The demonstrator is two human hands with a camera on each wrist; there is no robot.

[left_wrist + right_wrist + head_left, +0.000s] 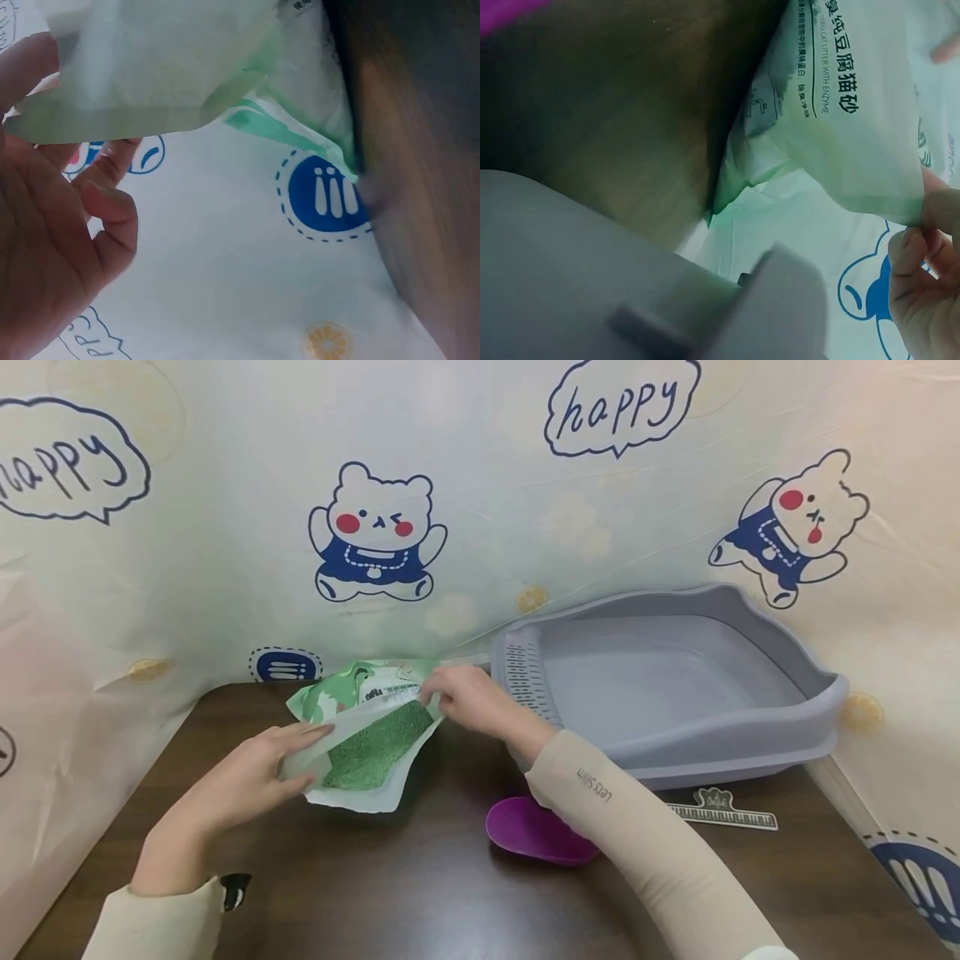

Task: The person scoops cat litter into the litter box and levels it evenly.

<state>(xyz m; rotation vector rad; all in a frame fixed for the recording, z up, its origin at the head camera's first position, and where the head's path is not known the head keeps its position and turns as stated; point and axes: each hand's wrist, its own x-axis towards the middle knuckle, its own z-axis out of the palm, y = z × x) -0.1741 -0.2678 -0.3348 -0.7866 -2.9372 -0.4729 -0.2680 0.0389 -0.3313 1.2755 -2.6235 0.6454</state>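
Observation:
A green and white cat litter bag (341, 693) lies on the table with its mouth spread toward me, showing green litter granules (378, 747) inside. My left hand (251, 777) holds the left side of the mouth between thumb and fingers. In the left wrist view, the bag's edge (165, 82) passes between the fingers of that hand (45, 247). At the opposite corner, my right hand (480, 702) pinches the rim. The right wrist view shows thumb and fingertips of this hand (930, 277) on the printed bag's (855, 150) edge.
A grey litter box (675, 739) stands at the back right, its slotted side near my right hand. Under my right forearm lies a purple scoop (536, 831), partly covered. A white clip with a piano-key pattern (723, 816) lies before the box. Printed sheeting (487, 510) surrounds the brown table (360, 877).

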